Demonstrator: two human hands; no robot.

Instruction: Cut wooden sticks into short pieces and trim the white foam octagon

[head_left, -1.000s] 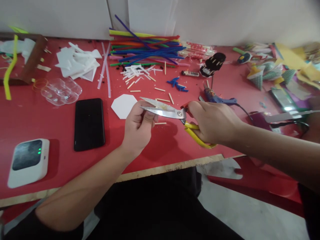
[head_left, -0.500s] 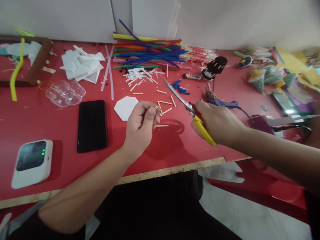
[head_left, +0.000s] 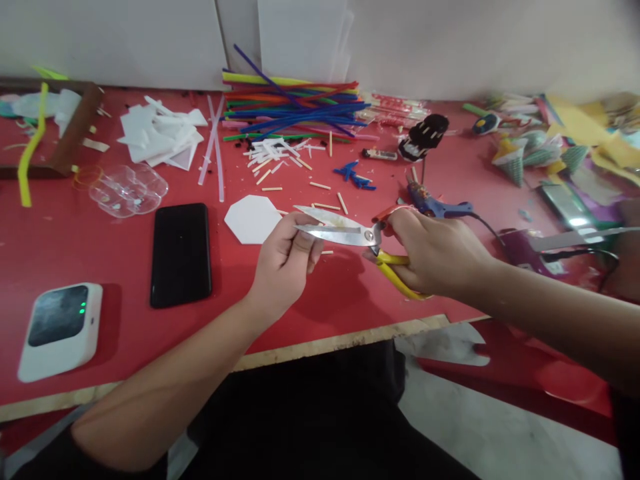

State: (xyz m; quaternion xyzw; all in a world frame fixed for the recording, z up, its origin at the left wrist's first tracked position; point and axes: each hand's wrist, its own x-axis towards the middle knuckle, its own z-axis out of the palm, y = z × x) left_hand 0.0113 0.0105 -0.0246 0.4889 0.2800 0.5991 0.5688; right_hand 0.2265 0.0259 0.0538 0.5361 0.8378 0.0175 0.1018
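My right hand [head_left: 430,250] grips scissors [head_left: 345,235] with yellow and red handles. Their blades are parted and reach left across the fingertips of my left hand [head_left: 287,260]. That hand is closed in a pinch on a short wooden stick, which the blades and fingers now largely hide. Behind the scissors, several loose wooden sticks [head_left: 342,203] lie on the red table. A white octagonal piece [head_left: 253,219] lies flat just beyond my left hand.
Left of my hands lie a black phone [head_left: 180,256] and a white device [head_left: 62,330]. Farther back are coloured pipe cleaners [head_left: 300,107], white scraps [head_left: 274,152] and blue bits [head_left: 355,176]. A blue glue gun [head_left: 437,203] with a cable lies to the right, near paper cones [head_left: 510,163].
My right hand has swung the scissors from pointing up and away to pointing left, and their blades have opened around the left fingertips. My left hand has barely moved.
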